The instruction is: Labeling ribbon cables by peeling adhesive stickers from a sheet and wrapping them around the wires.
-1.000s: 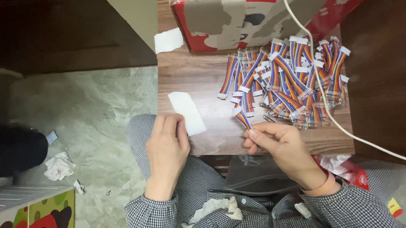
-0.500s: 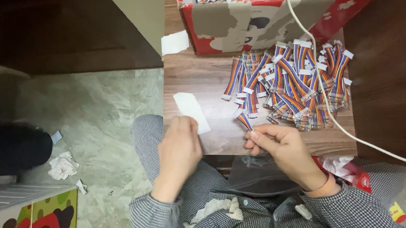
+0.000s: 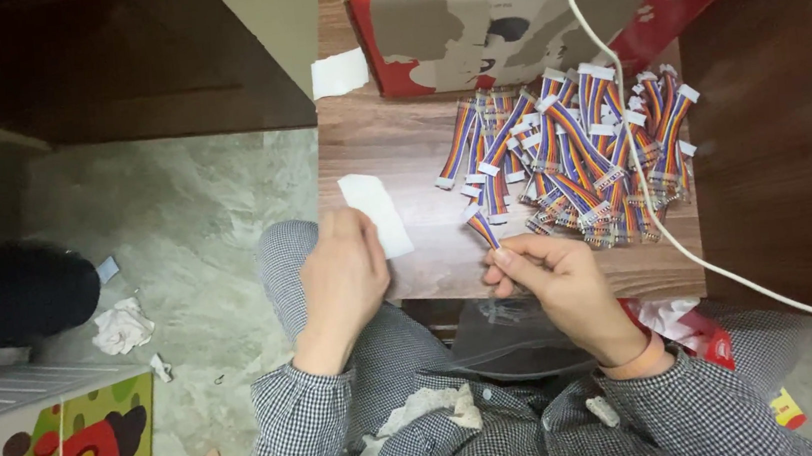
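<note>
My right hand (image 3: 557, 277) pinches a light, floppy ribbon cable (image 3: 483, 230) near its end connector; my left hand (image 3: 343, 280) pinches a paper slip (image 3: 376, 213).

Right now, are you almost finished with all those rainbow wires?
Not yet. Some already lie in the red box. The right hand pinches one rainbow cable; the left hand holds a white paper slip. A big pile of cables waits on the table.
</note>
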